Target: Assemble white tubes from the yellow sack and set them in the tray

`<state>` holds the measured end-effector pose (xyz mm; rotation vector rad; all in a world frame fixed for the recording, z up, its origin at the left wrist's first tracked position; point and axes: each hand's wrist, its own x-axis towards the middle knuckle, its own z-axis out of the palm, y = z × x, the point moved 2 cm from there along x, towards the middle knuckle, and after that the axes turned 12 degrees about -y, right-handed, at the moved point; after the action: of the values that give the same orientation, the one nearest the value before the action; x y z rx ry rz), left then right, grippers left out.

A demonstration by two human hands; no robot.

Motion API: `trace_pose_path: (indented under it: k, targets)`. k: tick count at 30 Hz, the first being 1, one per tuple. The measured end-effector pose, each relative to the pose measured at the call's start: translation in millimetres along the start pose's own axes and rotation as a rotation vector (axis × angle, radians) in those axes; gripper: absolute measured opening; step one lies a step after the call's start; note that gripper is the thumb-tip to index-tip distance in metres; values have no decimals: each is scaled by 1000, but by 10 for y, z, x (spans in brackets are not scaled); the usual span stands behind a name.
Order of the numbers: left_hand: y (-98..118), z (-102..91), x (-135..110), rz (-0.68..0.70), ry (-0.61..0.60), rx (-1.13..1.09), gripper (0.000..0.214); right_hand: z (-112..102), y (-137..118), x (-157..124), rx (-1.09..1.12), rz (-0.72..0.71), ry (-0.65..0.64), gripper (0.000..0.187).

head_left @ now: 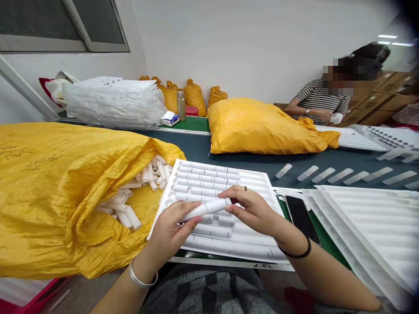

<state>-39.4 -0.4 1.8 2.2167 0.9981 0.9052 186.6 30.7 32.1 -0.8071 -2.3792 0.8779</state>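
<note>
Between my two hands is a white plastic tube (pixel 207 208), held slightly tilted above a tray. My left hand (pixel 173 223) grips its left end with thumb and fingers. The right end is pinched by my right hand (pixel 250 208). Beneath lies a white foam tray (pixel 255 183) with long grooves; rows of white printed tubes (pixel 209 230) fill much of its left and middle part. To the left, an opened yellow sack (pixel 81 183) shows many loose white tubes (pixel 131 216) in its mouth.
A black phone (pixel 301 218) lies right of the tray, beside stacked white trays (pixel 369 231). Several translucent tubes (pixel 335 175) lie on the dark conveyor belt (pixel 196 146). Behind it rest a full yellow sack (pixel 258 126) and a spray bottle (pixel 181 106). A person in a striped shirt (pixel 322 100) sits at the back right.
</note>
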Motion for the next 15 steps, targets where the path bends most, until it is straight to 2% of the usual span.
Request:
trace_pose_path:
  k: [3, 7, 9, 12, 14, 15]
  targets:
    - [21, 16, -14, 98, 10, 91, 37, 58, 13, 12, 127, 126, -47, 26]
    - [31, 104, -35, 110, -16, 126, 49, 156, -7, -10, 230, 162, -36, 27]
    - [28, 178, -41, 94, -58, 121, 54, 228, -35, -39, 134, 151, -54, 26]
    - [-56, 233, -59, 19, -210, 162, 66, 338, 0, -55, -179, 118, -217, 24]
    - [-235, 131, -121, -89, -286, 277, 74, 275, 180, -33, -389, 249, -264, 16]
    - [-375, 21, -182, -163, -286, 359, 74, 163, 321, -19, -465, 371, -222, 14]
